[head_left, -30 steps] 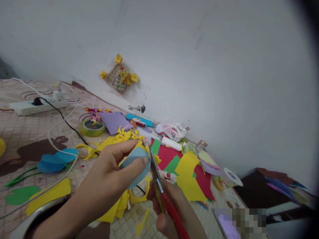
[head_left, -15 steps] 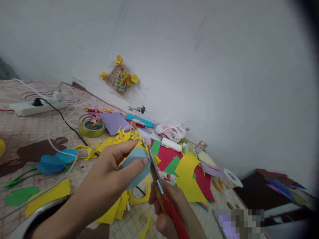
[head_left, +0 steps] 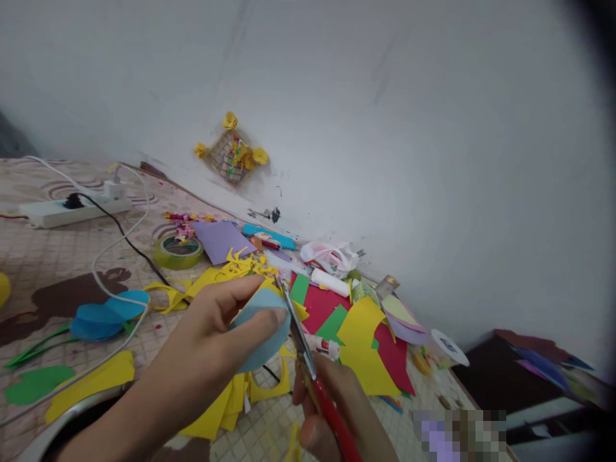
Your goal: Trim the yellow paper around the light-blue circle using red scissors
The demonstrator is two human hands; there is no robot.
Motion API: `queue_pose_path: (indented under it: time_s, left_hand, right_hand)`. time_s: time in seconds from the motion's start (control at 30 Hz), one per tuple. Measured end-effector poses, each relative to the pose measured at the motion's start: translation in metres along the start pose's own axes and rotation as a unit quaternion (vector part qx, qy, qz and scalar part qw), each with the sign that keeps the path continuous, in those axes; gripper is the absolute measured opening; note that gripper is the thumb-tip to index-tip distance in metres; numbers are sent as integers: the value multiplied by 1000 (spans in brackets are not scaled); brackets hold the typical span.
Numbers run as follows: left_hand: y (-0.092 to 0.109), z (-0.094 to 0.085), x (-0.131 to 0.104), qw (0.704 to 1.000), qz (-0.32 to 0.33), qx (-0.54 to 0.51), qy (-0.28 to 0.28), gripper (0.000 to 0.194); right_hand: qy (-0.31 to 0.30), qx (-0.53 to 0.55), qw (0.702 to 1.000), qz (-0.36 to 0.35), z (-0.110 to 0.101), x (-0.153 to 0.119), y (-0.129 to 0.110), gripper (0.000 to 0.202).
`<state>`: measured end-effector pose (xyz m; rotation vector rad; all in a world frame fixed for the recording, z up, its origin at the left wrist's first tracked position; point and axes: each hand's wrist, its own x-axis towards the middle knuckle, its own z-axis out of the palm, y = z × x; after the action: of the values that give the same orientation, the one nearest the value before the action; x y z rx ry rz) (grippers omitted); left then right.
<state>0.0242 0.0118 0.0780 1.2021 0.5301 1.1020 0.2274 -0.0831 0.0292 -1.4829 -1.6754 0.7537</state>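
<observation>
Between the thumb and fingers of my left hand (head_left: 226,333) is a rounded piece of light blue paper (head_left: 262,350), held above the table. My right hand (head_left: 332,404) grips red-handled scissors (head_left: 303,350), whose metal blades point up and away at the right edge of the paper. The blades stand slightly apart at their tips. Beneath my hands lie yellow paper scraps (head_left: 226,404), and a glue stick (head_left: 323,346) lies just behind my right hand.
A roll of tape (head_left: 178,249), a purple sheet (head_left: 224,240) and blue petal shapes (head_left: 108,314) lie to the left. A power strip (head_left: 77,212) trails cables across the table. Red (head_left: 327,300) and yellow sheets (head_left: 368,359) spread at right, below the wall (head_left: 385,128).
Both hands keep almost the same place, with the blue paper and scissors held as before. The scene has shifted very slightly in view.
</observation>
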Motion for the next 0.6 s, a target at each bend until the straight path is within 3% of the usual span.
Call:
queue_pose_path:
  time_s: [0.2, 0.4, 0.5, 0.6]
  left_hand:
    - [1, -2, 0, 998, -34, -36, -30, 9]
    - [0, -7, 1, 999, -40, 18, -11, 20]
    - [1, -5, 3, 994, -58, 73, -57, 19]
    - [-2, 2, 3, 968, -58, 207, -131, 21]
  right_hand:
    - [14, -21, 999, -19, -3, -2, 7, 66]
    - [44, 1, 996, -79, -5, 32, -27, 61]
    - [45, 50, 993, -97, -6, 46, -39, 53]
    - [49, 94, 990, -92, -6, 44, -36, 45]
